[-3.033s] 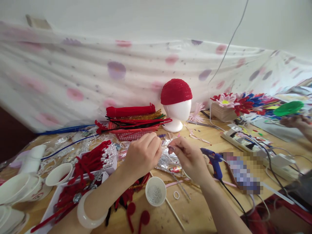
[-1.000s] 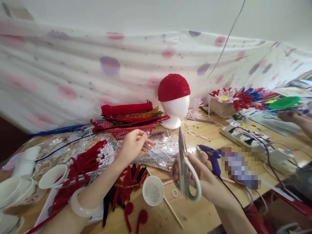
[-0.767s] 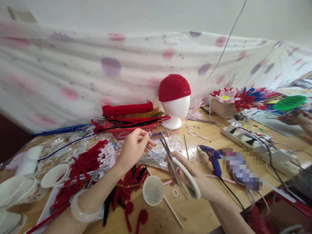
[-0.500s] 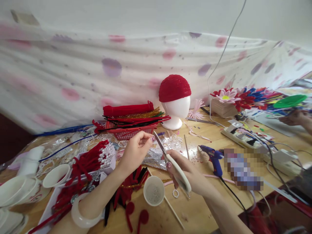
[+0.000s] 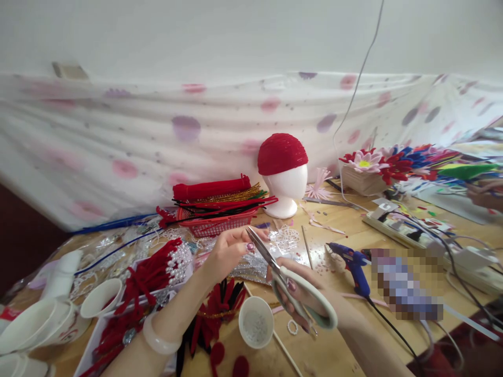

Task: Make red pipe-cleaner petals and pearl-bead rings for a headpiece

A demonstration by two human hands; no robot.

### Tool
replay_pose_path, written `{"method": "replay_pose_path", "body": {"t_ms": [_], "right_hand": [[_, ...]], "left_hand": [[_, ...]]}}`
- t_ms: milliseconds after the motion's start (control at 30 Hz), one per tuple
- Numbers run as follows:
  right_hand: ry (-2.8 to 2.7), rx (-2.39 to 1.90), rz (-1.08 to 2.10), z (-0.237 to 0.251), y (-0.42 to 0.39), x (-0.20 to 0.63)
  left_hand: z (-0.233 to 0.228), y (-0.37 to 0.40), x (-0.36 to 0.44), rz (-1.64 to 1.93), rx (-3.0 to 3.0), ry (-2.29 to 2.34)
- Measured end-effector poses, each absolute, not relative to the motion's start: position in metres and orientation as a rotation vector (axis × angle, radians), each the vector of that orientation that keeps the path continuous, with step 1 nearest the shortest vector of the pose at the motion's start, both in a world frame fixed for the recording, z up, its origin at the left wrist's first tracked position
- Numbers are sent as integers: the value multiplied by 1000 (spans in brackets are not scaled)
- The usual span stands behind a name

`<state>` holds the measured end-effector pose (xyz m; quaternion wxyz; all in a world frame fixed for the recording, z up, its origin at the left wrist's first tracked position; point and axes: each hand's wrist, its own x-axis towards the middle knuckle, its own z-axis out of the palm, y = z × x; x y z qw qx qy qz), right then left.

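Note:
My right hand (image 5: 301, 288) grips a pair of scissors (image 5: 264, 250) with pale grey-white handles, the blades pointing up and to the left. My left hand (image 5: 231, 251), a white bangle (image 5: 160, 340) on its wrist, is level with the blade tips. Its fingers stretch out behind the blades, with the thumb apart from them, and no held thing shows there. Below the hands stands a white paper cup (image 5: 256, 322) with small clear bits inside. A small pearl ring (image 5: 292, 327) lies right of the cup. Red and black fuzzy pieces (image 5: 220, 303) lie on its left.
A white foam head (image 5: 286, 183) wears a red cap (image 5: 282, 153). Beside it, a red basket (image 5: 220, 224) bears fuzzy stems. A blue glue gun (image 5: 353, 264) lies to the right, near a power strip (image 5: 396, 230). Another person's hand (image 5: 485, 193) shows at the right edge.
My view has tilted up and shifted left. The left fingers have gone from pinched together to stretched out. The scissor handles have spread apart in my right hand.

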<state>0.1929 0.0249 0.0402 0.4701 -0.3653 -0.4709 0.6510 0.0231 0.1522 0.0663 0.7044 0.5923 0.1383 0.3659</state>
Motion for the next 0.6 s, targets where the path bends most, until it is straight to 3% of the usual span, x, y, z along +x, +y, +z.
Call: {"method": "replay_pose_path", "body": {"t_ms": [433, 533, 600], "right_hand": [[-1174, -1007, 1454, 43, 30, 194], [-1169, -1095, 1283, 41, 32, 205], [-1253, -1298, 1009, 39, 34, 217]], "left_hand": [[69, 147, 31, 833, 1227, 351], [68, 152, 34, 875, 1175, 390], [68, 157, 34, 893, 1140, 412]]}}
